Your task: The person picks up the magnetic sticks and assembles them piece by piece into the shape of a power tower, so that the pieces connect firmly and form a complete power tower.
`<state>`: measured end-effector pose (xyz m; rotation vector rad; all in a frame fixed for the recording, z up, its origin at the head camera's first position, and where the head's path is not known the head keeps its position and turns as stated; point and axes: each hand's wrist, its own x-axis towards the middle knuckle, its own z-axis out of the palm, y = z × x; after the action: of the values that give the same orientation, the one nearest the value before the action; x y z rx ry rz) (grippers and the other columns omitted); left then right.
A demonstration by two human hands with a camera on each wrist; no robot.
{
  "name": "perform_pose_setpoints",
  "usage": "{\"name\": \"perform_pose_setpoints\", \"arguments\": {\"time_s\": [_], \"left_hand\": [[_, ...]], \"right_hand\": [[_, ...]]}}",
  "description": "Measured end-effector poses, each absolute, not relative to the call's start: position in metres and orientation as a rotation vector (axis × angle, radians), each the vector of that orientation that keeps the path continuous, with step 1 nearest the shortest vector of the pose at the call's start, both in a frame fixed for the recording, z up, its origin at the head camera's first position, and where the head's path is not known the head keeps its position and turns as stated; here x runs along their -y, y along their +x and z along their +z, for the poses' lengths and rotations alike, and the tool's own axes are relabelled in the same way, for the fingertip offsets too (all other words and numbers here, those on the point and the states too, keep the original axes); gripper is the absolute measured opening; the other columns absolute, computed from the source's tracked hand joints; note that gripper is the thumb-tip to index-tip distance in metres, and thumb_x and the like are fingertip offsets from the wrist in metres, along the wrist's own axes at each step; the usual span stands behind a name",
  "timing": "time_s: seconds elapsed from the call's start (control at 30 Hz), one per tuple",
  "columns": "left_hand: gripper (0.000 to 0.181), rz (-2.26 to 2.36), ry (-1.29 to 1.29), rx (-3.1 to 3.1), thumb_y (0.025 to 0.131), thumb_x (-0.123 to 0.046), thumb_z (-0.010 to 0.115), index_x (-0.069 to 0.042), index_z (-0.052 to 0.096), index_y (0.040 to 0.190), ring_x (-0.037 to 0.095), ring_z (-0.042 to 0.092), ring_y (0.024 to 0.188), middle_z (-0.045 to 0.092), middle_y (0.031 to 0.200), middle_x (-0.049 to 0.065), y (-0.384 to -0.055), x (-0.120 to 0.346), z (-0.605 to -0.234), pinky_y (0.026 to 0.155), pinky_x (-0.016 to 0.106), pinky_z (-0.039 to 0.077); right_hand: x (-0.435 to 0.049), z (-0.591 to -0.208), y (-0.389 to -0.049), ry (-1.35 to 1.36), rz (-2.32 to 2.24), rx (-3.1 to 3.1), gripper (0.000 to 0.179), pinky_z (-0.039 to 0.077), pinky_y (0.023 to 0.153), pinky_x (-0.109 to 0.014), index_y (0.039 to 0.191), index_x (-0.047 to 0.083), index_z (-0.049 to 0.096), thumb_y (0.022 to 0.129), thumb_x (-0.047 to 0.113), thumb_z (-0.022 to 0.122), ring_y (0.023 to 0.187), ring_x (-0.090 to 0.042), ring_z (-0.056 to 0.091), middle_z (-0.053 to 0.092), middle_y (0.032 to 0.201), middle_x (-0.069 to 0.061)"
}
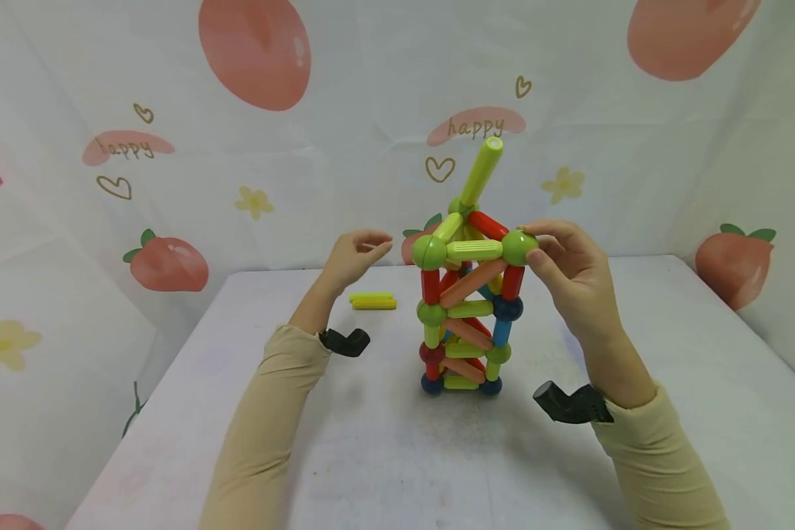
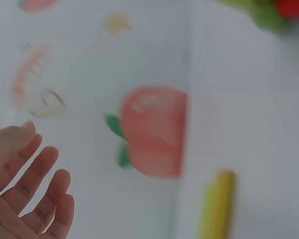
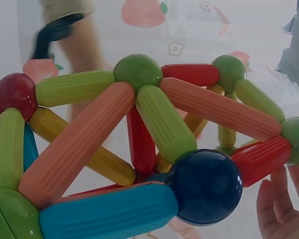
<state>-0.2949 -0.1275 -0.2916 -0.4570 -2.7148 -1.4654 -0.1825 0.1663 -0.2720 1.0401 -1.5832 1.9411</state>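
A tall tower of magnetic building sticks and balls (image 1: 467,309) stands upright on the table, in red, orange, blue, yellow and green. From its topmost green ball (image 1: 464,207), a yellow-green stick (image 1: 481,172) leans up and to the right. With thumb and fingers my right hand (image 1: 573,276) pinches the green ball (image 1: 518,248) at the upper right corner. That same ball (image 3: 295,139) shows at the right edge of the right wrist view, fingertips just under it. My left hand (image 1: 356,258) hangs left of the tower, fingers loosely bent, holding nothing.
Two yellow sticks (image 1: 374,302) lie side by side on the white table (image 1: 371,456), left of the tower. Behind the table hangs a white cloth (image 1: 358,147) printed with peaches, hearts and flowers. A black wrist mount (image 1: 573,403) sticks out from the right cuff.
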Motion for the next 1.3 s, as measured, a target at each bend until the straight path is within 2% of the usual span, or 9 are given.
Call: {"name": "perform_pose_setpoints", "arguments": {"time_s": [0.17, 0.33, 0.5, 0.7, 0.8, 0.93, 1.13, 1.3], "left_hand": [[0.034, -1.303, -0.259, 2.899, 0.093, -0.027, 0.055, -0.007, 0.061, 0.120, 0.031, 0.054, 0.116, 0.059, 0.126, 0.012, -0.304, 0.154, -0.343, 0.096, 0.043, 0.047], [0.032, -1.181, -0.185, 3.003, 0.093, -0.024, 0.057, -0.006, 0.063, 0.118, 0.032, 0.054, 0.116, 0.059, 0.125, 0.015, -0.307, 0.167, -0.376, 0.095, 0.042, 0.047], [0.029, -1.100, -0.148, 3.043, 0.089, -0.017, 0.063, -0.005, 0.064, 0.115, 0.031, 0.054, 0.113, 0.060, 0.123, 0.015, -0.305, 0.168, -0.391, 0.097, 0.041, 0.045], [0.035, -0.843, -0.206, 3.160, 0.083, -0.019, 0.070, 0.000, 0.065, 0.113, 0.027, 0.057, 0.101, 0.063, 0.111, 0.017, -0.300, 0.165, -0.389, 0.090, 0.039, 0.047], [0.036, -0.863, -0.251, 3.164, 0.084, -0.019, 0.069, 0.001, 0.065, 0.113, 0.026, 0.057, 0.098, 0.064, 0.109, 0.017, -0.297, 0.164, -0.383, 0.084, 0.034, 0.049], [0.037, -1.198, -0.301, 3.014, 0.088, -0.022, 0.064, -0.001, 0.062, 0.118, 0.027, 0.058, 0.100, 0.063, 0.112, 0.016, -0.292, 0.157, -0.358, 0.080, 0.032, 0.050], [0.038, -1.669, -0.460, 2.635, 0.091, -0.025, 0.059, -0.008, 0.057, 0.125, 0.025, 0.059, 0.106, 0.060, 0.117, 0.013, -0.265, 0.133, -0.286, 0.098, 0.043, 0.043], [0.035, -1.816, -0.658, 2.333, 0.091, -0.016, 0.060, -0.006, 0.058, 0.124, 0.015, 0.060, 0.097, 0.063, 0.099, -0.001, -0.233, 0.112, -0.235, 0.096, 0.037, 0.044]], "right_hand": [[-0.166, -0.272, -0.183, 1.039, 1.939, 1.588, 0.025, 0.052, 0.085, -0.018, 0.115, 0.004, 0.060, 0.091, 0.001, 0.054, 0.093, -0.015, 0.060, 0.063, 0.109, -0.002], [-0.166, -0.273, -0.183, 1.036, 1.930, 1.592, 0.025, 0.052, 0.086, -0.018, 0.115, 0.004, 0.060, 0.091, 0.001, 0.054, 0.094, -0.015, 0.060, 0.062, 0.109, -0.001], [-0.166, -0.273, -0.183, 1.036, 1.919, 1.596, 0.025, 0.051, 0.086, -0.018, 0.116, 0.004, 0.060, 0.092, 0.002, 0.054, 0.094, -0.015, 0.060, 0.062, 0.109, -0.001], [-0.166, -0.273, -0.182, 1.030, 1.924, 1.598, 0.025, 0.051, 0.086, -0.018, 0.116, 0.005, 0.060, 0.092, 0.001, 0.053, 0.094, -0.014, 0.060, 0.062, 0.109, -0.001], [-0.165, -0.273, -0.182, 1.033, 1.927, 1.596, 0.026, 0.051, 0.086, -0.018, 0.116, 0.005, 0.060, 0.092, 0.001, 0.053, 0.094, -0.014, 0.060, 0.062, 0.109, -0.001], [-0.166, -0.273, -0.182, 1.042, 1.934, 1.582, 0.026, 0.051, 0.084, -0.018, 0.116, 0.004, 0.059, 0.092, 0.000, 0.052, 0.092, -0.015, 0.059, 0.062, 0.110, -0.001], [-0.166, -0.274, -0.182, 1.047, 1.938, 1.575, 0.026, 0.051, 0.085, -0.017, 0.117, 0.003, 0.059, 0.092, 0.000, 0.052, 0.093, -0.014, 0.060, 0.062, 0.109, -0.001], [-0.165, -0.273, -0.183, 1.047, 1.942, 1.576, 0.026, 0.051, 0.085, -0.018, 0.117, 0.004, 0.059, 0.092, 0.000, 0.052, 0.094, -0.013, 0.061, 0.063, 0.110, 0.000]]}}
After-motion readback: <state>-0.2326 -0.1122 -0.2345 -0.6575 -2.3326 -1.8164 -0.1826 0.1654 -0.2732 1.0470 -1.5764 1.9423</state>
